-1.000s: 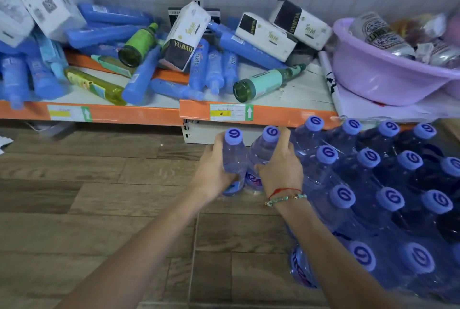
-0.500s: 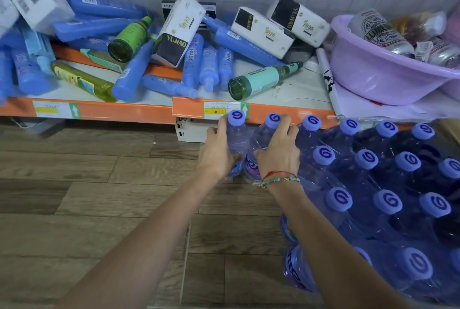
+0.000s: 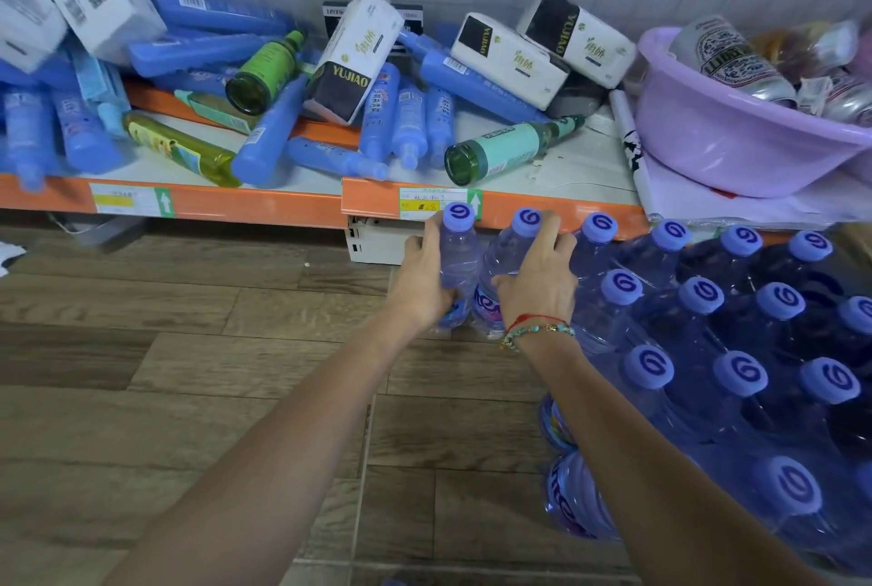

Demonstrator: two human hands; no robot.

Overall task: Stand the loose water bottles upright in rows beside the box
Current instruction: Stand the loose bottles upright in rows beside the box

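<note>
Hands: left hand is gripping one upright water bottle; right hand is gripping its neighbour.
Rows: capped bottles are standing right of them on the wooden floor.

bottle rows on floor, shelf behind

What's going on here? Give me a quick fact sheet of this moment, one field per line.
Place: wooden floor below an orange-edged shelf
Left hand: grip round one upright water bottle
Right hand: grip round the neighbouring bottle
Standing rows: capped bottles upright to the right of the hands
On the shelf: blue tubes, green glass bottles, tissue packs, a purple basin
Box: not identifiable
</note>
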